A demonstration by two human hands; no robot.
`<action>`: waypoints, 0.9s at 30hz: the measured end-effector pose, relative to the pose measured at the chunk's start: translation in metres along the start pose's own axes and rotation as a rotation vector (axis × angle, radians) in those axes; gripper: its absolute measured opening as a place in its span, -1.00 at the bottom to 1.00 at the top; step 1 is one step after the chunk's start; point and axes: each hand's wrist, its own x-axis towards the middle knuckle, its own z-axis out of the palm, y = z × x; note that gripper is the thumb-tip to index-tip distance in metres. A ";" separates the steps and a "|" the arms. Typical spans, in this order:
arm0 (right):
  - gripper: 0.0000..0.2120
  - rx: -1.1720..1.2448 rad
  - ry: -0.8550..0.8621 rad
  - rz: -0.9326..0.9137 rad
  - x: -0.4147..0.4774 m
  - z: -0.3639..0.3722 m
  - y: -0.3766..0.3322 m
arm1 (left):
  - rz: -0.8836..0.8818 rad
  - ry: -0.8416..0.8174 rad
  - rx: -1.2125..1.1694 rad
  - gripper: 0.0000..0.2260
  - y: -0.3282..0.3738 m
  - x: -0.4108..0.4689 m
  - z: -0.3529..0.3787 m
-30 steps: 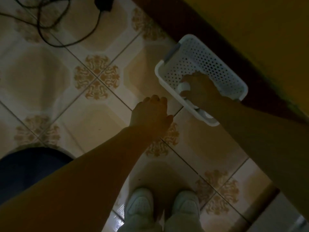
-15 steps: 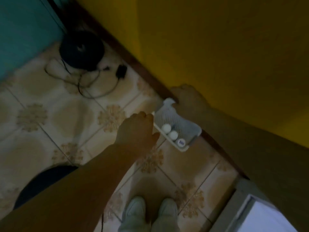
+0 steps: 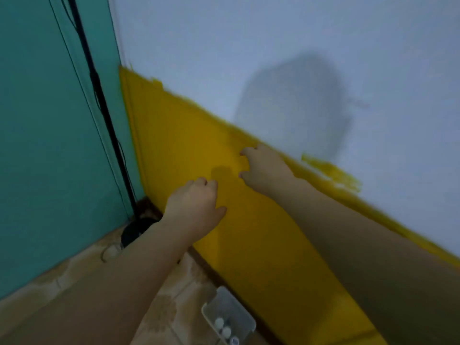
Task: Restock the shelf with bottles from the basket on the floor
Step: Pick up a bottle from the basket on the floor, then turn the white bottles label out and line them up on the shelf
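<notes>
The white perforated basket (image 3: 245,317) stands on the floor against the wall, at the bottom of the view. Three bottles with white caps (image 3: 226,328) stand in its near end. Both my hands are raised well above it, in front of the yellow part of the wall. My left hand (image 3: 196,210) has loosely curled fingers and nothing visible in it. My right hand (image 3: 265,169) is higher and to the right, seen from the back with thumb and fingers curved; its palm side is hidden, and no bottle shows in it. No shelf is in view.
A yellow-and-white wall (image 3: 273,70) fills the view ahead, and a teal wall (image 3: 49,133) with a black cable (image 3: 99,95) running down it stands on the left. A dark round object (image 3: 134,230) lies in the floor corner. The floor is patterned tile (image 3: 82,270).
The view has swung up from the floor to the wall. My right hand left the basket and rose, and my left hand rose with it. The basket is now far below both hands.
</notes>
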 end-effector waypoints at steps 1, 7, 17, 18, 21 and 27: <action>-0.59 -0.003 0.025 0.005 -0.006 -0.027 -0.004 | -0.001 0.032 0.002 -0.56 0.007 -0.002 -0.026; -0.60 -0.084 0.221 0.066 -0.074 -0.169 -0.024 | 0.109 0.234 -0.029 -0.59 0.054 -0.034 -0.152; -0.56 -0.199 0.426 0.422 -0.290 -0.313 -0.013 | 0.485 0.376 -0.144 -0.57 0.178 -0.139 -0.254; -0.55 -0.211 0.434 0.470 -0.318 -0.322 -0.008 | 0.529 0.369 -0.161 -0.58 0.198 -0.152 -0.259; -0.54 -0.248 0.450 0.630 -0.407 -0.347 0.009 | 0.680 0.337 -0.197 -0.58 0.265 -0.200 -0.270; -0.59 -0.267 0.488 0.954 -0.611 -0.381 0.045 | 0.990 0.250 -0.311 -0.62 0.418 -0.326 -0.272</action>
